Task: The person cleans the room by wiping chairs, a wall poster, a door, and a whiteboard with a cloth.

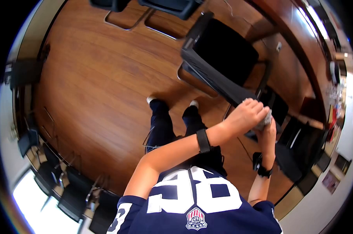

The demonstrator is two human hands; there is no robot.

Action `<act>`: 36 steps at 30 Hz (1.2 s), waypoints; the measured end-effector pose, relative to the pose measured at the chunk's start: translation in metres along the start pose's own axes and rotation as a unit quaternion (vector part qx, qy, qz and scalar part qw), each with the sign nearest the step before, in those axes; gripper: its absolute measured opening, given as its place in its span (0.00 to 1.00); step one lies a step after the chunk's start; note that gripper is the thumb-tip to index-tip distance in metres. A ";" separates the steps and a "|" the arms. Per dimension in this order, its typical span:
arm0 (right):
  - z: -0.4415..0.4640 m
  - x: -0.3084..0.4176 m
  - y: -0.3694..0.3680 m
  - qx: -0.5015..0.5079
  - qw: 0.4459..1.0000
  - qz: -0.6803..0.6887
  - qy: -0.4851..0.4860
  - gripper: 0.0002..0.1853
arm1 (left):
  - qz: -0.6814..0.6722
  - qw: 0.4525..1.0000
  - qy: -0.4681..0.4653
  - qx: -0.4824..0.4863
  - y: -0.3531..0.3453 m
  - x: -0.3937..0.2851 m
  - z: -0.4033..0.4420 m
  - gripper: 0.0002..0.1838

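My left hand (pixel 247 116) reaches across to the right, its fingers curled closed on a crumpled grey cloth (pixel 265 120). Just below it, my right hand (pixel 267 132) is closed round the same cloth, so both hands meet on it. Much of the cloth is hidden by the fingers. Beneath and beyond the hands is a black chair (pixel 223 80) with a dark seat; its edge passes close to my left hand. Whether the cloth touches the chair, I cannot tell.
A long brown wooden table (pixel 297 43) curves along the right, with small items on it. More black chairs (pixel 301 140) stand at right, at the top and along the lower left. Wooden floor (pixel 94 78) lies ahead of my feet. A cable runs near the table.
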State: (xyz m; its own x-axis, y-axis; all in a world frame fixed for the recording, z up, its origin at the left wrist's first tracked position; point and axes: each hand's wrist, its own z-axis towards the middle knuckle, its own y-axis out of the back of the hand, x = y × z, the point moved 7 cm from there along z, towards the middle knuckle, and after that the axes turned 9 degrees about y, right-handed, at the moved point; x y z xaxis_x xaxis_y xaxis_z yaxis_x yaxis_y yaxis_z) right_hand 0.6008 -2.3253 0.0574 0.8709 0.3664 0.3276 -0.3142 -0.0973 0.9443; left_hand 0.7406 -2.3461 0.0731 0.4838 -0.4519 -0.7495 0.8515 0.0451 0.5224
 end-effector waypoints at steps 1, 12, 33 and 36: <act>0.008 0.011 -0.002 0.013 1.000 -0.001 -0.001 0.33 | -0.003 1.000 -0.012 -0.008 0.009 0.006 -0.003 0.19; 0.122 0.173 -0.058 -0.118 0.987 -0.060 0.086 0.24 | -0.073 0.992 0.008 -0.102 0.163 0.120 -0.043 0.20; 0.371 0.681 -0.356 0.198 0.812 0.234 0.497 0.19 | 0.019 0.820 0.518 -0.242 0.570 0.438 -0.331 0.19; 0.405 0.767 -0.369 0.225 0.804 0.229 0.501 0.19 | 0.029 0.796 0.535 -0.281 0.645 0.445 -0.357 0.19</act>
State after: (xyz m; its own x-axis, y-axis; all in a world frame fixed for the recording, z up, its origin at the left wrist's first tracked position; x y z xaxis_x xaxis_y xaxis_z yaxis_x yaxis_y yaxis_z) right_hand 1.5380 -2.3831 -0.0273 -0.1094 0.7364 0.6676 -0.1498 -0.6762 0.7213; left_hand 1.5774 -2.1999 -0.0690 0.1653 0.5705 -0.8045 0.6318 0.5651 0.5305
